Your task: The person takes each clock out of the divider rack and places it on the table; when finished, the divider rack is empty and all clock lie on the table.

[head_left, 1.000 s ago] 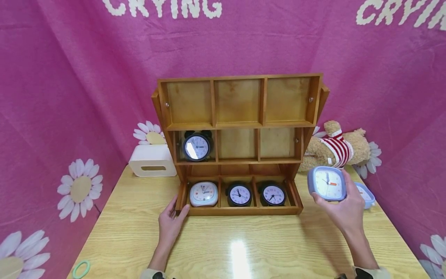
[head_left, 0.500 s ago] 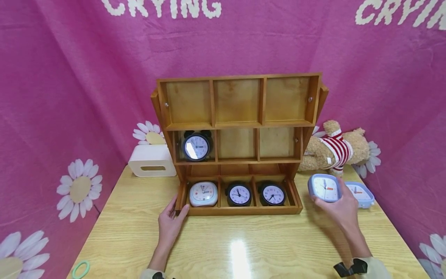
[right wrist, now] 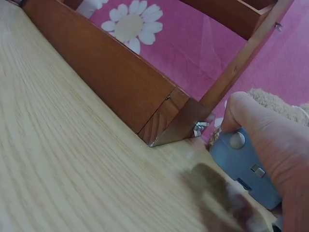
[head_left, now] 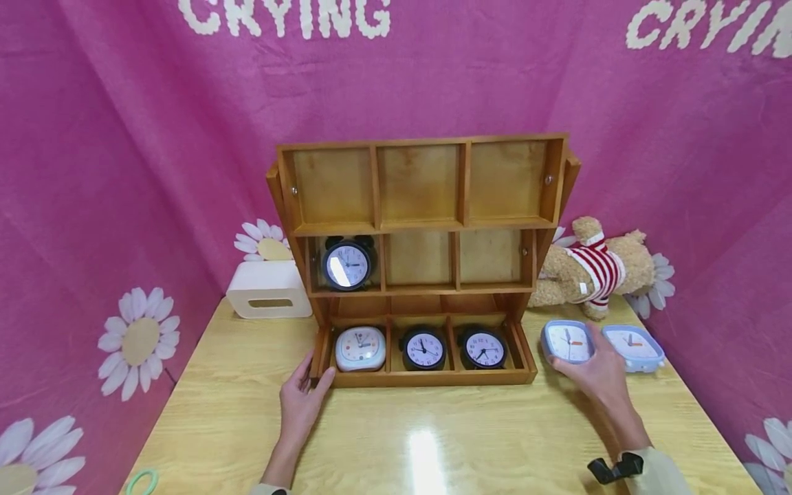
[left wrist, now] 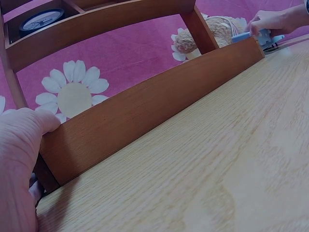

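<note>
My right hand [head_left: 603, 375] holds a blue square alarm clock [head_left: 568, 342] by its sides, low over the table beside the shelf's right end. Its back and side, with a round knob, show in the right wrist view, where the thumb lies along the blue case [right wrist: 241, 162]. Just right of it lies a second blue alarm clock [head_left: 632, 344], face up. My left hand [head_left: 300, 405] grips the front left corner of a three-tier wooden display shelf [head_left: 427, 377], thumb [left wrist: 46, 121] over the front board's top edge and fingers along the outer side, partly hidden.
The bottom tier holds a white alarm clock [head_left: 360, 348] and two black ones. A black twin-bell alarm clock [head_left: 348, 266] sits in the middle tier's left compartment. A teddy bear [head_left: 603, 271] lies behind right, a white box [head_left: 270, 289] left. A green ring [head_left: 142, 482] lies front left.
My right hand has lowered the blue alarm clock toward the table and slightly left, uncovering more of the second blue one. My left hand has stayed at the shelf's corner.
</note>
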The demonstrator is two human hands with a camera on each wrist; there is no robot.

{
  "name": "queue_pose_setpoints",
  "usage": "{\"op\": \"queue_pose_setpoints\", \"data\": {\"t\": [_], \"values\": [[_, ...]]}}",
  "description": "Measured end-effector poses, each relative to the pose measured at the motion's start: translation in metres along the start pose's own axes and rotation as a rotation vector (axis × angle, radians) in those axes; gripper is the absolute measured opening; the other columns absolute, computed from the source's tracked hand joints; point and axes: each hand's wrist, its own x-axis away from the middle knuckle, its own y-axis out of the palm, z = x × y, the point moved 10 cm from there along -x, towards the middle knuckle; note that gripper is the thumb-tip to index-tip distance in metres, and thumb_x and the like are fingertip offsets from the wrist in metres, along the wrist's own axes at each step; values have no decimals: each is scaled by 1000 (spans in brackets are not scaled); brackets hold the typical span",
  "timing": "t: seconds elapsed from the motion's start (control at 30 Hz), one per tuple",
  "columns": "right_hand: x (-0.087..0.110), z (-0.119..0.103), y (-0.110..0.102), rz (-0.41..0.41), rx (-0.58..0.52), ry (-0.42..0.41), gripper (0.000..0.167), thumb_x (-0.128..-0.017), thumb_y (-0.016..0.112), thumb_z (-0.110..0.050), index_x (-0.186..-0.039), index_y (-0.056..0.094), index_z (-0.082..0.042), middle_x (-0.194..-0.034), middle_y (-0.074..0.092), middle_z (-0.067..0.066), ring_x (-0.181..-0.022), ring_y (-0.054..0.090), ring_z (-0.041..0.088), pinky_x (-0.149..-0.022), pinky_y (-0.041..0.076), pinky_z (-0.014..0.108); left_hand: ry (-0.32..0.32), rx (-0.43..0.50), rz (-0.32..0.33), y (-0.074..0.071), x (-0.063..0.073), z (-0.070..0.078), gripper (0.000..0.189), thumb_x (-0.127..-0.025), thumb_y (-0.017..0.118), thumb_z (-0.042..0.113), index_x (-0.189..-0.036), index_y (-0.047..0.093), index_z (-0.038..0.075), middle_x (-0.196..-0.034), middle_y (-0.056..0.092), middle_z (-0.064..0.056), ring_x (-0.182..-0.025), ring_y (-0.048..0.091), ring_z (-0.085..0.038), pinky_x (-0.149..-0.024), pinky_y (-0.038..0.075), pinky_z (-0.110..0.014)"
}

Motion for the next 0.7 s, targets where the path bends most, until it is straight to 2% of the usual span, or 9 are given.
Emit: {"op": "queue_pose_setpoints", "data": {"t": [0.23, 0.43, 0.63, 0.7], "values": [[3, 8, 8, -21, 5, 11, 104, -67, 92, -24, -150, 43, 14, -137, 51, 47, -114, 55, 62, -95, 47, 71, -4, 2, -2, -2, 2, -1, 64, -94, 80, 17, -149, 54, -3, -150, 54, -25, -140, 50, -35, -114, 39, -36], [2, 10, 13, -45, 30, 3, 105, -67, 91, -25, -149, 40, 17, -139, 48, 48, -118, 52, 65, -99, 45, 74, -14, 3, -5, -2, 2, -5, 65, -94, 81, 16, -149, 53, -3, -150, 54, -25, -140, 50, -33, -113, 40, -26], [-2, 11, 12, -93, 11, 38, 106, -71, 90, -25, -150, 35, 19, -141, 45, 49, -122, 49, 66, -101, 43, 74, -3, 8, -3, -1, 0, -4, 65, -93, 81, 17, -149, 54, -3, -149, 54, -25, -140, 50, -33, -110, 40, -19], [-2, 12, 12, -112, 2, 50, 106, -73, 90, -25, -151, 34, 20, -142, 43, 50, -124, 47, 66, -102, 42, 74, -1, 15, -4, 0, -1, -3, 64, -93, 81, 17, -149, 54, -3, -149, 54, -25, -140, 50, -33, -113, 40, -25]]}}
